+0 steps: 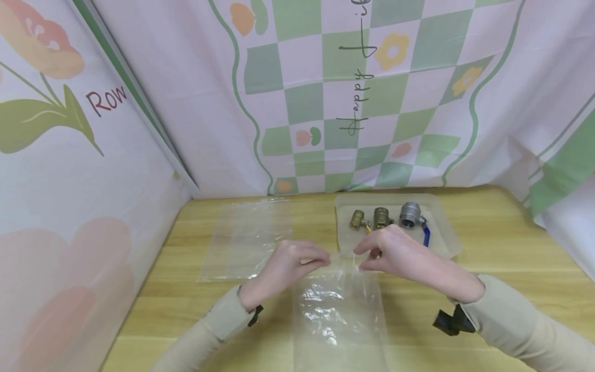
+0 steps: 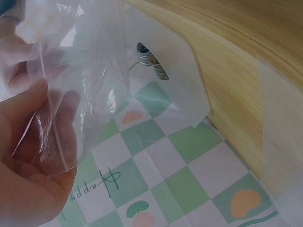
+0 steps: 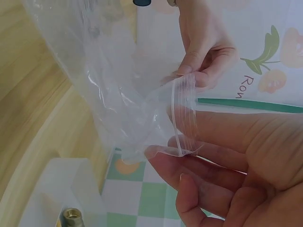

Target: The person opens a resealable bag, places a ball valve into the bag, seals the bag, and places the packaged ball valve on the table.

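Note:
A clear zip-lock bag [image 1: 337, 320] hangs lengthwise over the table's front, its zip edge uppermost between both hands. My left hand [image 1: 290, 263] pinches one end of that edge between thumb and fingers. At the other end my right hand [image 1: 395, 253] holds the edge, the thumb [image 3: 208, 125] on one side and the index finger [image 3: 163, 163] by the lower corner. In the left wrist view the ridged zip strip [image 2: 49, 104] runs past the left thumb.
A second clear bag [image 1: 246, 237] lies flat at the back left. Behind my right hand stands a pale tray [image 1: 346, 201] with a small brass valve [image 1: 357, 219], a larger brass valve [image 1: 381, 217] and a silver valve [image 1: 410, 214] with a blue handle. Patterned cloths hang behind and at left.

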Motion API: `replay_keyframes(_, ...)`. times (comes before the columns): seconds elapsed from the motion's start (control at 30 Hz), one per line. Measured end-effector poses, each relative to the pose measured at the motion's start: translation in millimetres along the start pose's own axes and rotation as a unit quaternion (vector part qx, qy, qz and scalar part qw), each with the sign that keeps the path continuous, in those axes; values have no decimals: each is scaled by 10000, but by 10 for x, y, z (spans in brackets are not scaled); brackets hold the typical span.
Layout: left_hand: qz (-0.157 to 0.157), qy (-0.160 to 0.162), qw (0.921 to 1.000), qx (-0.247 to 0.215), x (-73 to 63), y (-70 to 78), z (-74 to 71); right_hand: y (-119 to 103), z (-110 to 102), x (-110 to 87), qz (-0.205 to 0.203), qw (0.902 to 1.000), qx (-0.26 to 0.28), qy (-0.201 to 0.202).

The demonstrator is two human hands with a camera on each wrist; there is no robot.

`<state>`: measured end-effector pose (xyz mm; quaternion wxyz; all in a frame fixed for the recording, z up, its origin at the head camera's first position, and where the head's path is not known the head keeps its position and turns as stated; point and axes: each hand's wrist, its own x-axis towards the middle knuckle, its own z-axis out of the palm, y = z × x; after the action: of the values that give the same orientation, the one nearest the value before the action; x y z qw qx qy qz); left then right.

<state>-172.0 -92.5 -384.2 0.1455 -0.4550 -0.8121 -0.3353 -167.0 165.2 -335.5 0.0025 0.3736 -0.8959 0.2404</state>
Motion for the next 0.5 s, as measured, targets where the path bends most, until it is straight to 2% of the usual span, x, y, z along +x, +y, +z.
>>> replay_keyframes(0.27,60,72,10000,6,-5,16,5,2,-22,-10,26,9997,-190,151)
replay_keyframes(0.5,-170,375,9991,83,-4,-3,-34,-5,-33,-24,-35,9998,-75,160)
